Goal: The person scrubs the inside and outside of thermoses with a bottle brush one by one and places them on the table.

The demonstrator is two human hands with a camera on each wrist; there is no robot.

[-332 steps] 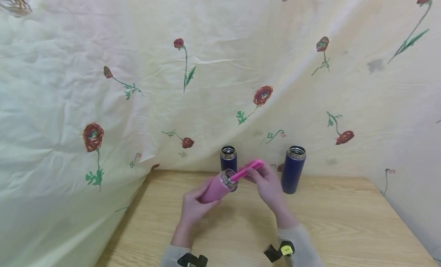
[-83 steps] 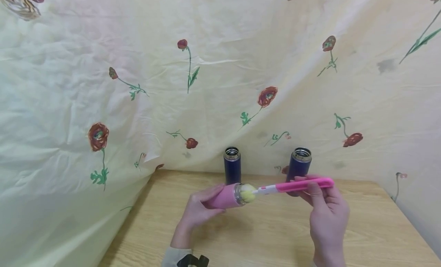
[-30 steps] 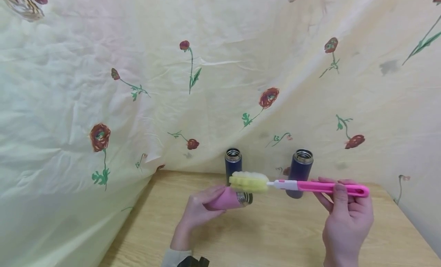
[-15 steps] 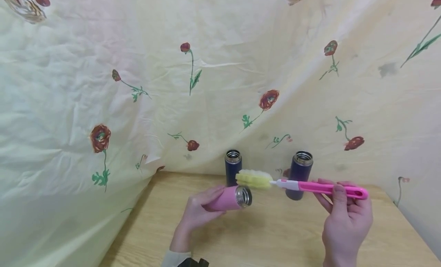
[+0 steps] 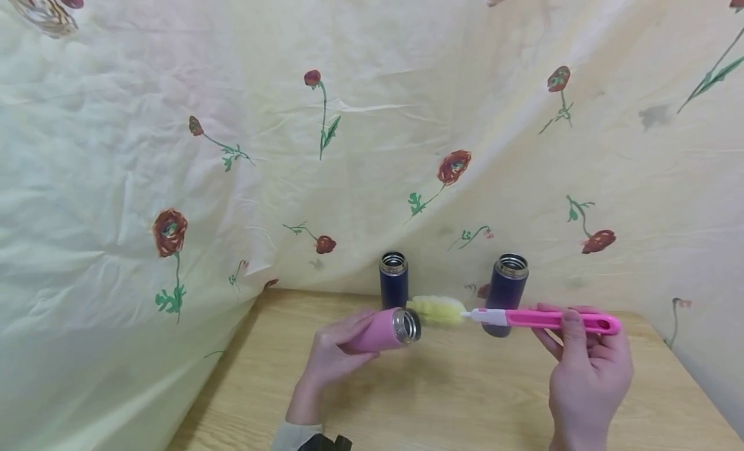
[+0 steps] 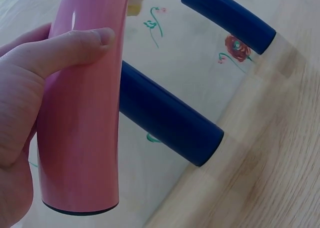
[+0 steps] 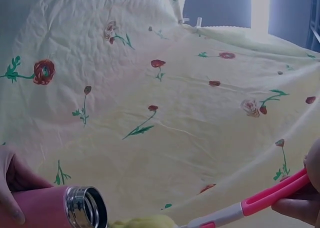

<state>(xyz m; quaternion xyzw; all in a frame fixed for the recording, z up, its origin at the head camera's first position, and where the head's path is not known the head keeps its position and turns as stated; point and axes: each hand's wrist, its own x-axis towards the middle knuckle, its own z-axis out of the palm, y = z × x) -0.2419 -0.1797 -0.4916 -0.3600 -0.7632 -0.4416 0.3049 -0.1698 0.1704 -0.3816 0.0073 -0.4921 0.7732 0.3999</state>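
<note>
My left hand [image 5: 334, 354] grips a pink thermos bottle [image 5: 376, 331], tilted so its uncapped steel mouth faces right. In the left wrist view, the thumb lies across the pink body [image 6: 82, 118]. My right hand [image 5: 589, 373] holds a bottle brush [image 5: 546, 318] by its pink handle, the thumb on top. The brush lies nearly level, its yellow and white sponge head [image 5: 438, 310] just outside the bottle's mouth, by the upper rim; whether they touch I cannot tell. In the right wrist view the steel mouth [image 7: 87, 208] and part of the sponge show.
Two uncapped dark blue thermos bottles stand at the back of the wooden table [image 5: 465, 399]: the left one [image 5: 394, 283] behind the pink bottle, the right one [image 5: 507, 286] behind the brush. A flowered cloth [image 5: 372, 115] hangs behind and at the left.
Earlier the brush was inside the pink bottle; it has come out to the right. Over the last second, the sponge head shifted slightly right and the bottle's mouth turned more toward the camera.
</note>
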